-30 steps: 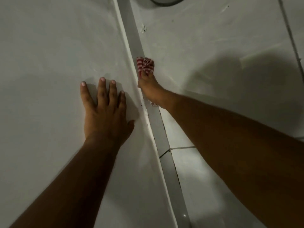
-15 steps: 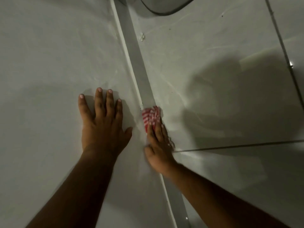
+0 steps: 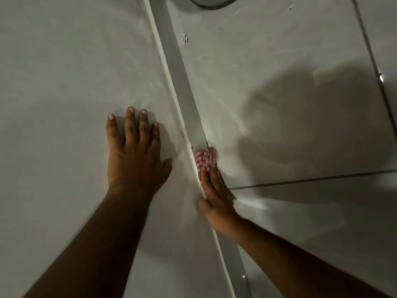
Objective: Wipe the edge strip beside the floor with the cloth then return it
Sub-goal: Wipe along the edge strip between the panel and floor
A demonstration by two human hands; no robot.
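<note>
Red-and-white patterned cloth (image 3: pixel 205 159) sits bunched at the centre of the head view, pressed onto the grey edge strip (image 3: pixel 178 67) that runs from top centre down to bottom right between the pale wall surface (image 3: pixel 64 61) and the floor tiles (image 3: pixel 279 61). The wiping step looks to be in hand; next the cloth likely has to slide on along the strip, keeping pressure and staying on the narrow band, before being returned. The right hand (image 3: pixel 217 201) lies over the cloth, fingers together and flattened on it, pressing rather than pinching. The left hand (image 3: pixel 135 160) rests flat on the wall at left centre, fingers spread, holding nothing.
</note>
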